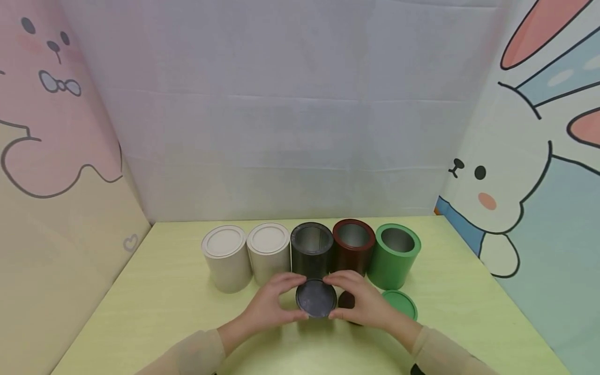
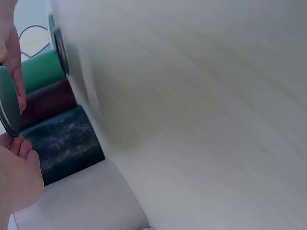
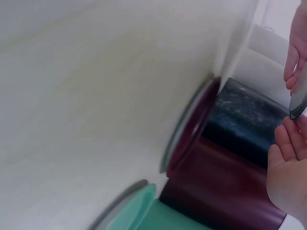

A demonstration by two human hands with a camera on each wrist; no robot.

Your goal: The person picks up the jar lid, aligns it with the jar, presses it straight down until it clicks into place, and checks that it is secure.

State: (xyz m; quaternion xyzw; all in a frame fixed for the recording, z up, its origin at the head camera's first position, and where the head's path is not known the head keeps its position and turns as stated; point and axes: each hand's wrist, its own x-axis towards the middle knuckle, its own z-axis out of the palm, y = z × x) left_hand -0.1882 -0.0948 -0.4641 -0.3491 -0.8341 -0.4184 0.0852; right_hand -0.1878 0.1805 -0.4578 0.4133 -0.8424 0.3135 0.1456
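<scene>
the left hand (image 1: 268, 303) and right hand (image 1: 370, 302) each pinch a round, dark-grey, rigid-looking lid (image 1: 316, 299) at opposite edges, fingers and thumbs spread apart, just in front of the open, black, cylindrical can (image 1: 311, 264). it looks light, stiff and perhaps slick-faced, so the rim should give the surest hold.

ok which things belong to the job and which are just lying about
Likely the job:
black lid, held by left hand and right hand
open black can
open red can
open green can
dark red lid
green lid
lidded white cans

Just there:
cartoon backdrop
</scene>
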